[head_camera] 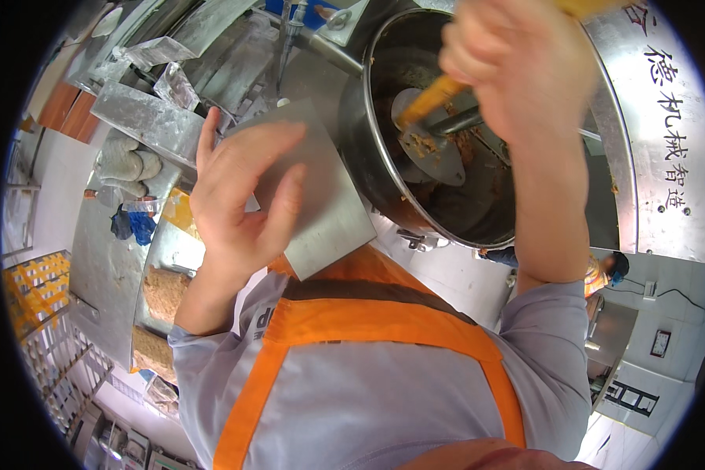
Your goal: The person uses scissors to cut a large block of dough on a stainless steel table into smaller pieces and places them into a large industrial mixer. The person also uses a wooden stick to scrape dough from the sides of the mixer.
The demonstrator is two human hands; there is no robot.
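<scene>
My right hand [499, 64], blurred, is closed around a yellow stick-like handle [440, 97] above a round stainless steel mixing pot [361, 147]. The handle slants down into the pot, its lower end against a grey metal blade [446, 167] smeared with brown paste. A dark metal shaft [461, 122] meets that blade. Brown residue clings to the pot's inside. To the left of the pot, my left hand [241, 194] is spread with nothing in it. It hovers over or near a flat square metal plate [335, 217]; contact cannot be told.
Steel box-shaped tins [147, 120] lie upper left, near worn white gloves [126, 164]. Brown blocks [164, 294] rest on the left-hand metal table [108, 282]. A steel machine panel [675, 135] bearing writing flanks the pot. Another person [602, 273] is at far right.
</scene>
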